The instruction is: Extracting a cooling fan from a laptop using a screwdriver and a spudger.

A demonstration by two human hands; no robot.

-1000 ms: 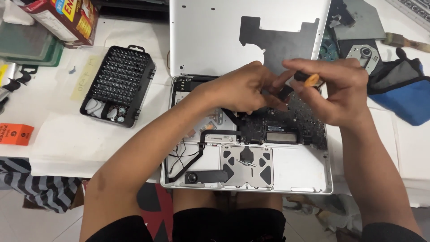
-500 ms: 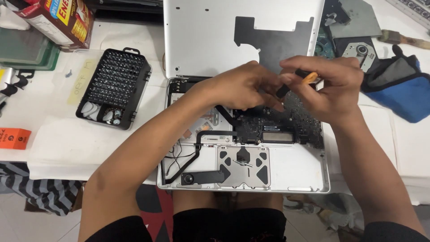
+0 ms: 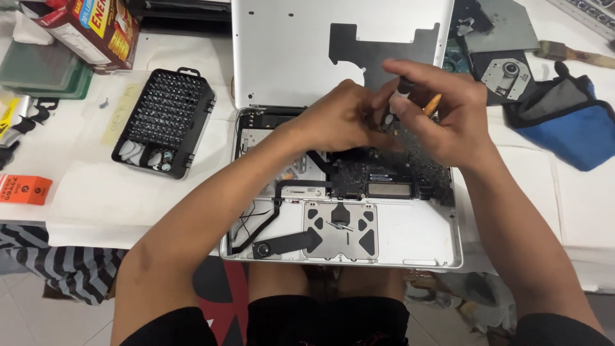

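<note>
We see an opened silver laptop (image 3: 410, 247), its smooth metal shell lying flat with the dark circuit board (image 3: 384, 173) exposed inside. Over the far part of this board, the right hand (image 3: 442, 118) is closed around a thin screwdriver (image 3: 402, 93) with a black grip and an orange end, held nearly upright. The left hand (image 3: 339, 118) rests just beside it, fingers curled together near the tip; what they pinch we cannot tell. Left of the laptop lies a black rectangular bit case (image 3: 165, 122) with rows of small bits. Right of the laptop sits a soft blue pouch (image 3: 576, 131).
</note>
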